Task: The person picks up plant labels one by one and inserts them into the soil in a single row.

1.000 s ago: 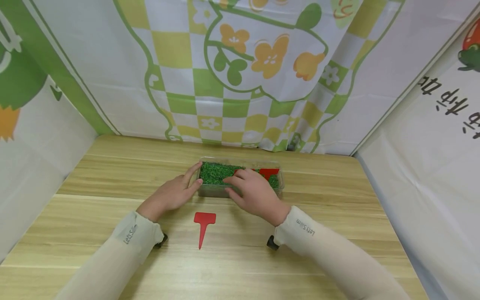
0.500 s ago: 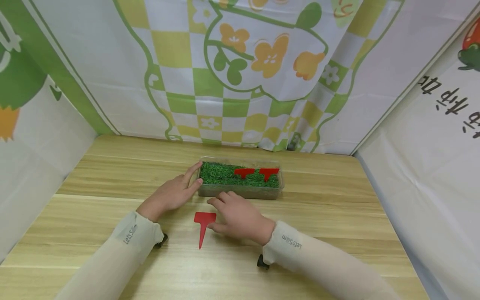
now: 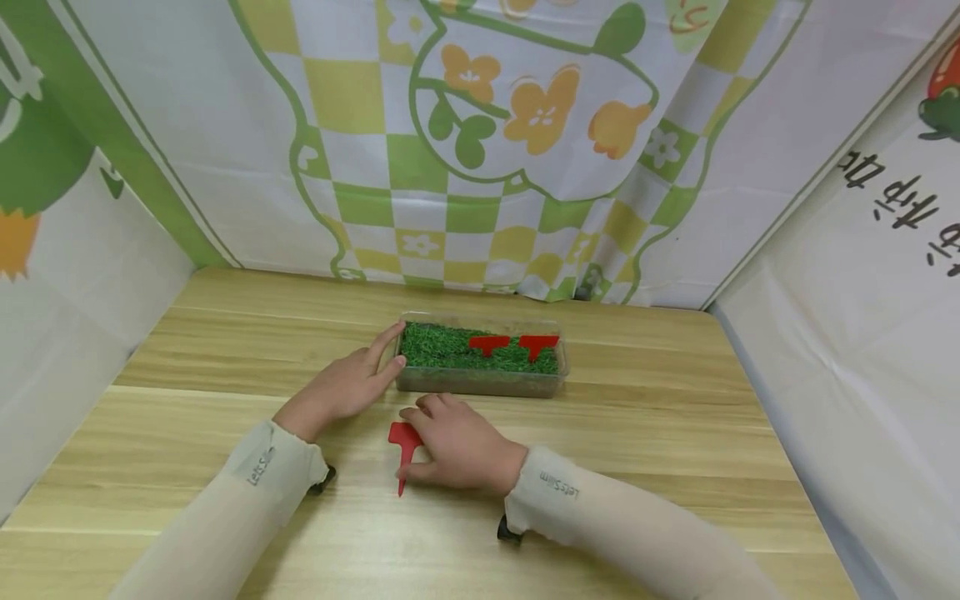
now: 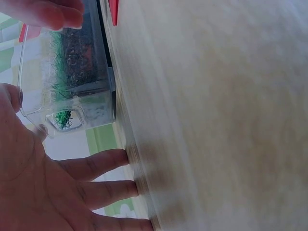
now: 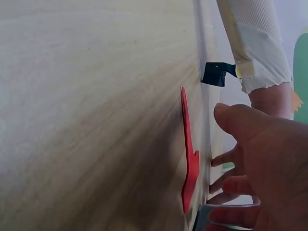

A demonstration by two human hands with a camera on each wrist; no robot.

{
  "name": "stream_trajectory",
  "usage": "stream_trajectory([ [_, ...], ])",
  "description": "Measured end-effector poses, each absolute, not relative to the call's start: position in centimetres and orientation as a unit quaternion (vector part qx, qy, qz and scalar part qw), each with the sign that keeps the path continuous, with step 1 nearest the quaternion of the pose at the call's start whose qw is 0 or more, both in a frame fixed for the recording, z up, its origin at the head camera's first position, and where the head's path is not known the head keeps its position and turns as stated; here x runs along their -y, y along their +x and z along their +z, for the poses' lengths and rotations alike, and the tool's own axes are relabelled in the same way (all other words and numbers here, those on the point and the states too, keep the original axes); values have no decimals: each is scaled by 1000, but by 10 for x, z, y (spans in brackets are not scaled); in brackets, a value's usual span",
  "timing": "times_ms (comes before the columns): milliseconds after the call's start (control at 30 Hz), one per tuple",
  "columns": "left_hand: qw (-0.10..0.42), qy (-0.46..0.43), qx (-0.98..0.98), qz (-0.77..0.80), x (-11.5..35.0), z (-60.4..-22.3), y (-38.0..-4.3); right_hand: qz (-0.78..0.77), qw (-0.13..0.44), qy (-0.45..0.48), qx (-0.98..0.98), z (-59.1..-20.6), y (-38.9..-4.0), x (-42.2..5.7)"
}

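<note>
A clear plastic box [image 3: 480, 385] filled with green artificial grass [image 3: 438, 346] stands near the back of the table. Two red T-shaped plant labels, one at the middle right [image 3: 489, 342] and one at the right end [image 3: 538, 342], stick up from the grass. My left hand [image 3: 337, 390] rests its thumb and index finger against the box's left end, its other fingers extended down to the table. Over a third red label [image 3: 406, 437], lying flat, hovers my right hand [image 3: 465, 446]. In the right wrist view a gap shows between its thumb and this label [image 5: 190, 163].
The wooden table [image 3: 660, 433] carries the box and label. White walls stand at both sides, and a patterned cloth [image 3: 420, 175] hangs behind. Black wrist mounts, left [image 3: 322, 481] and right [image 3: 508, 531], jut from the sleeves.
My right hand has come away from the grass, moving toward me and left to the label on the table, uncovering the standing labels. The left hand keeps its place at the box.
</note>
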State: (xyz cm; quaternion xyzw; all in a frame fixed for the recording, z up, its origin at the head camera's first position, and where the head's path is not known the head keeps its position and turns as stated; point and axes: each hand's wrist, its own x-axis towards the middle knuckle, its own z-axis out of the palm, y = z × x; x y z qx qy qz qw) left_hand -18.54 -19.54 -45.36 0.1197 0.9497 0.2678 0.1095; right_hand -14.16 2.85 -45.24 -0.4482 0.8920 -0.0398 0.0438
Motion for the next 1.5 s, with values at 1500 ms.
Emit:
stream_trajectory([
  [1500, 105, 117, -951, 265, 194, -451, -184, -26, 36, -435, -899, -458, -133, -14],
])
